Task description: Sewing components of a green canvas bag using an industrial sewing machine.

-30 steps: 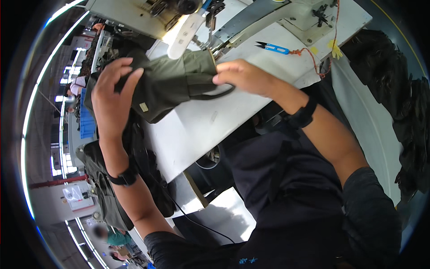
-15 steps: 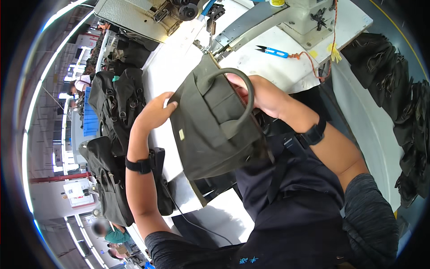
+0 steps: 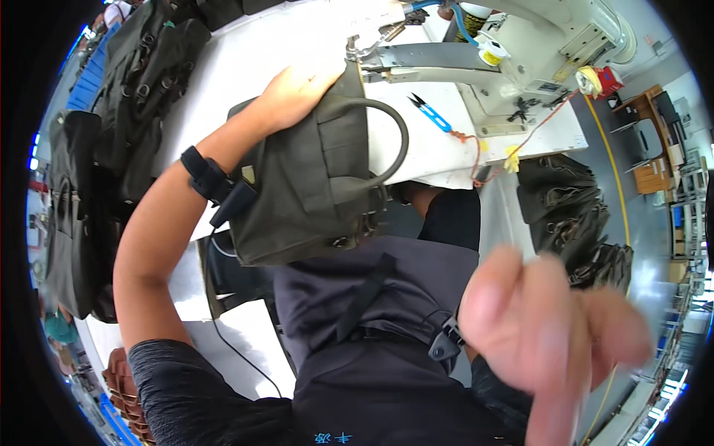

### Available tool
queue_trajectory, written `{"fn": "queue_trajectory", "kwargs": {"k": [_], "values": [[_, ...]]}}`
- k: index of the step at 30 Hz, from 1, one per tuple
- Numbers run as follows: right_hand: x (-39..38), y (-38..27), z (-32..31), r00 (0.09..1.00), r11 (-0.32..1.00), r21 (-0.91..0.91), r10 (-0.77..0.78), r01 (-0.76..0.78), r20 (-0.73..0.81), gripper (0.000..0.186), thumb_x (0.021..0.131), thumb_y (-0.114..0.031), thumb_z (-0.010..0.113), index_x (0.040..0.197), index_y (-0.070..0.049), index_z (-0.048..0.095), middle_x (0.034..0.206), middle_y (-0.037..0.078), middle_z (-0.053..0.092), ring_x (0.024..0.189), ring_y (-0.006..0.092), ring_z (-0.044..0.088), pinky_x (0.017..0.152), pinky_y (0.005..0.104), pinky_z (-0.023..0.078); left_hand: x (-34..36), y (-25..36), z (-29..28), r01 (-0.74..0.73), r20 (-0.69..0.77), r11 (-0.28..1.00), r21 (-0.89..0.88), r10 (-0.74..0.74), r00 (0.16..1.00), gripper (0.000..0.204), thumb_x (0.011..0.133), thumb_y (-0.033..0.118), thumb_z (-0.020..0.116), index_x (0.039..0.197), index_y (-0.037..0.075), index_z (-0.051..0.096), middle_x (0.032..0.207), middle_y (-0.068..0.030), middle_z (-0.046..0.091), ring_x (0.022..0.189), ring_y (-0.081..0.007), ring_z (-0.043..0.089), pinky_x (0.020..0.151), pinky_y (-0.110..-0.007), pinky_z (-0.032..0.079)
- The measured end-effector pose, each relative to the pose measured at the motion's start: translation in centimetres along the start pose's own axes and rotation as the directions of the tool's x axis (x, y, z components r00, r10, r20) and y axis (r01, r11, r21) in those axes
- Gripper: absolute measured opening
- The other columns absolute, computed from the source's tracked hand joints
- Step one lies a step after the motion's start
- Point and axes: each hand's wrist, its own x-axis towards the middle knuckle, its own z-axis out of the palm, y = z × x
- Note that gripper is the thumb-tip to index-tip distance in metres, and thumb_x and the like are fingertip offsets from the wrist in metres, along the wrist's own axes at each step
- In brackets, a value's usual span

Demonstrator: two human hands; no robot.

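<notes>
A dark olive handbag (image 3: 297, 189) with a rounded loop handle (image 3: 402, 141) hangs at the front of the white work table. Its zipper edge runs up to the needle area of a sewing machine (image 3: 357, 52). My left hand (image 3: 301, 97) lies on the upper part of the bag, close to the needle area, fingers stretched out toward it. Glare washes out the fingertips. Raised near the camera at the lower right, my right hand (image 3: 550, 327) is off the bag and smeared by motion. Nothing can be made out in it.
Blue thread snips (image 3: 431, 113) on an orange cord lie on the table (image 3: 401, 156) right of the bag. Dark bags (image 3: 82, 208) are piled at the left. More dark pieces (image 3: 569, 215) hang at the right. A black cable (image 3: 242, 349) runs down below the bag.
My right hand has left the bag's handle side and come up toward the camera. My left hand has moved from the bag's side edge up to the needle area. The view has shifted right.
</notes>
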Motion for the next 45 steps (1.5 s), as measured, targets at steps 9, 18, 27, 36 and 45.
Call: {"fn": "queue_trajectory", "kwargs": {"k": [9, 18, 27, 36, 45], "values": [[-0.2, -4.8, 4.5, 0.885, 0.911, 0.055, 0.41, -0.408, -0.222, 0.013, 0.106, -0.016, 0.05, 0.106, -0.011, 0.062, 0.088, -0.004, 0.063, 0.088, 0.011, 0.06, 0.091, 0.0355, 0.047, 1.3, -0.9, 0.3, -0.051, -0.042, 0.974, -0.222, 0.043, 0.998, 0.037, 0.101, 0.029, 0.062, 0.124, 0.0, 0.07, 0.118, -0.0122, 0.073, 0.108, -0.022, 0.066, 0.1, -0.033, 0.049], [1.4, 12.5, -17.3, 0.818, 0.712, -0.417, 0.415, -0.565, -0.399, 0.036, 0.109, -0.025, 0.054, 0.128, 0.003, 0.066, 0.111, 0.011, 0.073, 0.097, 0.0183, 0.069, 0.089, 0.0333, 0.054, 2.1, -0.7, -0.5, 0.166, 0.111, 0.923, -0.348, -0.135, 0.985, 0.034, 0.096, 0.027, 0.071, 0.116, 0.0, 0.074, 0.111, -0.0093, 0.075, 0.101, -0.0148, 0.066, 0.094, -0.032, 0.051], [0.8, 17.9, -14.9, 0.704, 0.713, -0.018, 0.687, -0.701, -0.181, 0.028, 0.106, -0.027, 0.062, 0.113, -0.002, 0.07, 0.099, 0.008, 0.072, 0.079, 0.0108, 0.067, 0.062, 0.0274, 0.055, 1.2, 0.7, 0.0, 0.064, -0.048, 0.947, -0.314, -0.083, 0.995, 0.021, 0.096, 0.017, 0.072, 0.102, -0.003, 0.071, 0.094, -0.005, 0.071, 0.089, -0.0114, 0.065, 0.084, -0.029, 0.053], [3.2, 18.7, -12.6, 0.715, 0.766, 0.022, 0.61, -0.643, -0.342, 0.024, 0.105, -0.014, 0.059, 0.083, -0.005, 0.063, 0.074, -0.008, 0.054, 0.066, -0.0003, 0.045, 0.056, 0.0199, 0.038, 1.1, 2.4, -0.1, 0.257, 0.036, 0.787, -0.561, -0.287, 0.957, 0.014, 0.096, 0.011, 0.072, 0.107, 0.002, 0.069, 0.102, -0.0011, 0.069, 0.094, -0.0088, 0.064, 0.088, -0.026, 0.051], [3.5, 19.0, -12.2, 0.695, 0.748, 0.029, 0.629, -0.663, -0.348, 0.015, 0.101, -0.01, 0.065, 0.092, 0.002, 0.069, 0.084, -0.005, 0.062, 0.076, 0.0009, 0.05, 0.065, 0.0205, 0.043, 1.0, 1.3, -0.1, 0.248, 0.037, 0.776, -0.579, -0.279, 0.96, 0.024, 0.095, 0.015, 0.072, 0.109, -0.005, 0.073, 0.104, -0.0075, 0.075, 0.096, -0.0132, 0.068, 0.088, -0.029, 0.054]]}}
